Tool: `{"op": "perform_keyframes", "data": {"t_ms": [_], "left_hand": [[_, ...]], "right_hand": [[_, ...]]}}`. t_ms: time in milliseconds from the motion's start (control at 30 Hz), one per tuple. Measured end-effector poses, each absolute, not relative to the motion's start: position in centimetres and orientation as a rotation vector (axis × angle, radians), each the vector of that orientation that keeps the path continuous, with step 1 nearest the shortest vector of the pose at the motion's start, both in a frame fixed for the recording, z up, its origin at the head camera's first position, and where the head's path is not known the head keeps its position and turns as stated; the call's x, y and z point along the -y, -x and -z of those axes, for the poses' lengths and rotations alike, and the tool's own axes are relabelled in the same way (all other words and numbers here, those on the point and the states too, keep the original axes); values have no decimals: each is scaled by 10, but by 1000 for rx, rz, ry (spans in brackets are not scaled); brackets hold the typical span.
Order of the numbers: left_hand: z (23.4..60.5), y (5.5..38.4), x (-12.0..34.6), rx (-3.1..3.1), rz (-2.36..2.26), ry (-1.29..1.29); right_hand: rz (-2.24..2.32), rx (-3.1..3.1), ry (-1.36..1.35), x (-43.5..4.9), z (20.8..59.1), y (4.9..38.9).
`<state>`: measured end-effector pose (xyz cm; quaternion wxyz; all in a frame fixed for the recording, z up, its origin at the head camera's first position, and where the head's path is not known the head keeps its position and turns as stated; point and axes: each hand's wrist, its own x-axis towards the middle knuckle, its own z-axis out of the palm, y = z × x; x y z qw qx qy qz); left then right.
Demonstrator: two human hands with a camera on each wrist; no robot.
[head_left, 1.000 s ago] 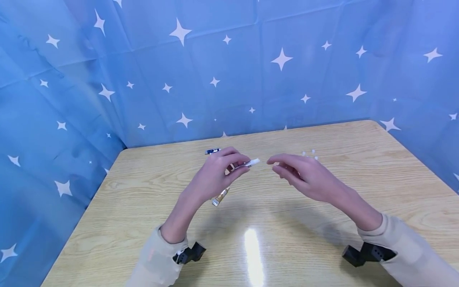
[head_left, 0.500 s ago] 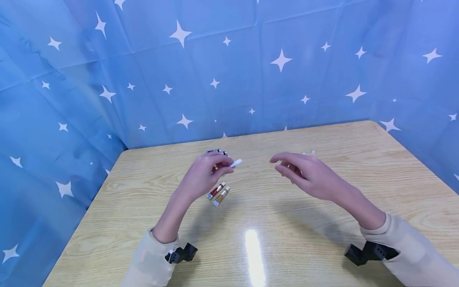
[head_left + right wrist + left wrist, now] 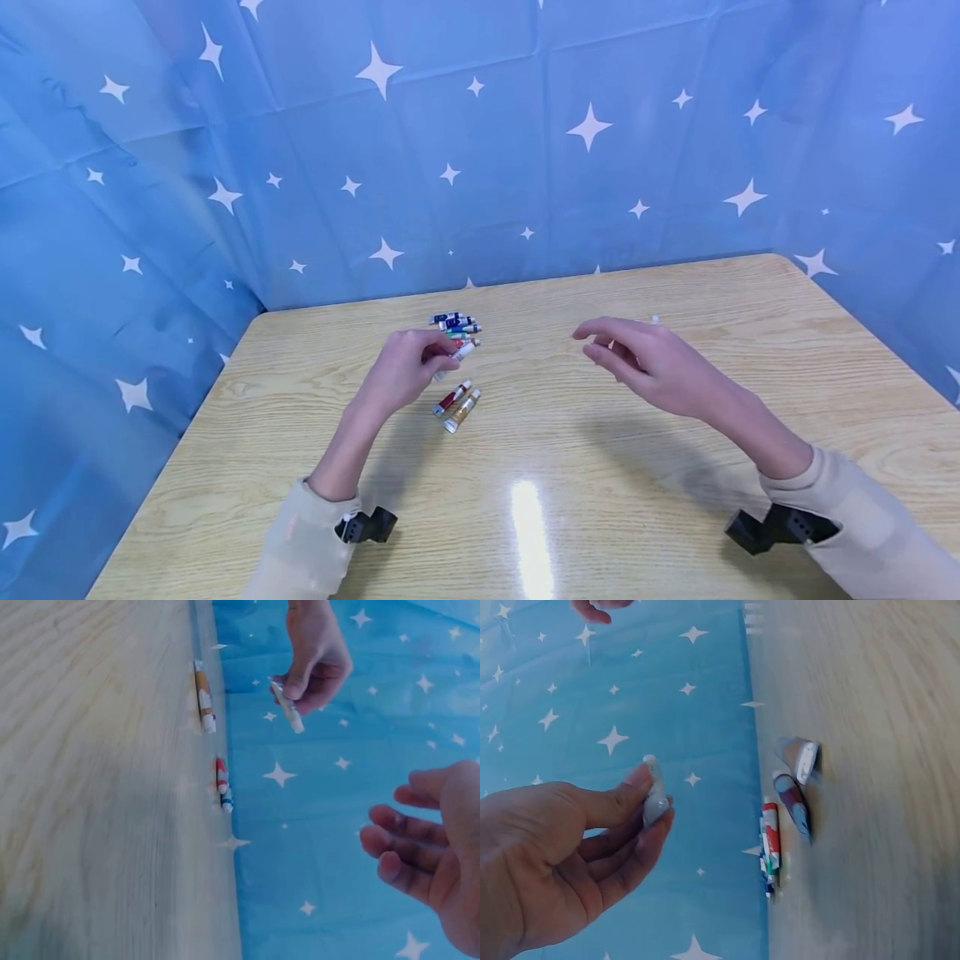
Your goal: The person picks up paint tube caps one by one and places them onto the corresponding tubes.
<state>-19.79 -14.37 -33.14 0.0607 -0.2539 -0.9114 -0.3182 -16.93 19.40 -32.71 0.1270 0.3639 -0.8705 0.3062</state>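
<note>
Between the thumb and fingers of my left hand (image 3: 397,367) is a small white paint tube (image 3: 465,352), held above the table. The left wrist view shows this white tube (image 3: 655,796) close up, pinched at the fingertips. A dark red paint tube (image 3: 452,397) and a gold paint tube (image 3: 462,411) lie side by side below that hand. Behind it lies a row of several more tubes (image 3: 459,323), blue, green and red, partly hidden by the fingers. My right hand (image 3: 652,367) hovers to the right, its fingers loosely bent and holding nothing.
A small white piece (image 3: 655,319) shows on the table behind my right hand. The wooden table (image 3: 262,467) ends at a blue star-patterned curtain (image 3: 495,150) at the back and left. Light glares on the table's front middle.
My left hand has moved left and slightly down with the white tube, uncovering the dark red tube and the row behind. The right hand has shifted slightly to the right.
</note>
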Motion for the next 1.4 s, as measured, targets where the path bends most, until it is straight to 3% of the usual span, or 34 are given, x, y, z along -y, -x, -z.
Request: {"op": "perform_keyframes", "data": {"t_ms": [467,1400], "left_hand": [[347,206,158,2964,907,466],[366,214,157,3173,698,467]], "right_hand": [[-865,2517,-1039,-207,332,169],[-810,2566,-1008,-216,340,176]]}}
